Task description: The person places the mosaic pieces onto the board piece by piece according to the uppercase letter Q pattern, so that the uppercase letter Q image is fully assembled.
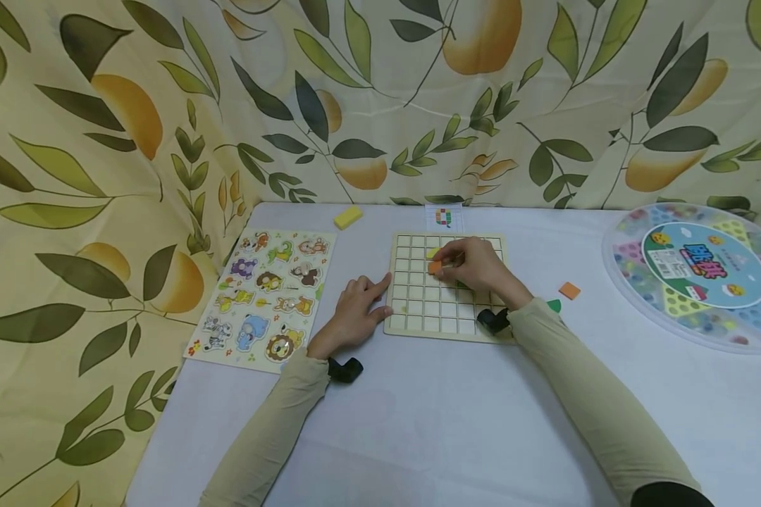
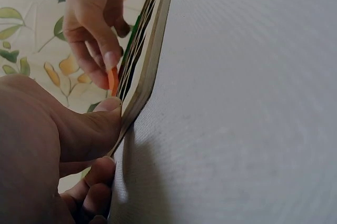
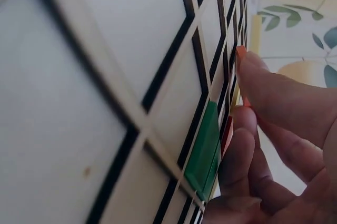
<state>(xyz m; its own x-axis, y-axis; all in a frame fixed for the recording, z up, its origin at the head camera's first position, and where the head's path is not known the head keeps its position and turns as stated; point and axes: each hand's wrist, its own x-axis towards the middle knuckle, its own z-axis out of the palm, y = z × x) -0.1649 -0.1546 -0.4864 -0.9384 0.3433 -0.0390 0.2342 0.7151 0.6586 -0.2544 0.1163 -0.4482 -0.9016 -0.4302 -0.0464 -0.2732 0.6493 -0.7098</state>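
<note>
My right hand [image 1: 472, 264] pinches an orange square tile [image 1: 435, 267] between thumb and fingertips, low over the upper middle of a wooden grid board [image 1: 418, 303]. Just beyond that tile, a yellow piece [image 1: 432, 252] sits on the grid. The right wrist view shows a green tile [image 3: 202, 150] set in a cell, with a red piece [image 3: 227, 134] behind it, partly covered by my fingers. At the board's left edge rests my left hand [image 1: 355, 310], its index fingertip and thumb touching the rim. Its other fingers are bent.
Right of the board lie another orange tile [image 1: 569, 291] and a green piece [image 1: 554, 305], partly behind my sleeve. A pattern card [image 1: 458, 220] and yellow block [image 1: 348, 217] are at the back. An animal-picture board [image 1: 260, 303] lies left, a round clear case [image 1: 704, 267] far right.
</note>
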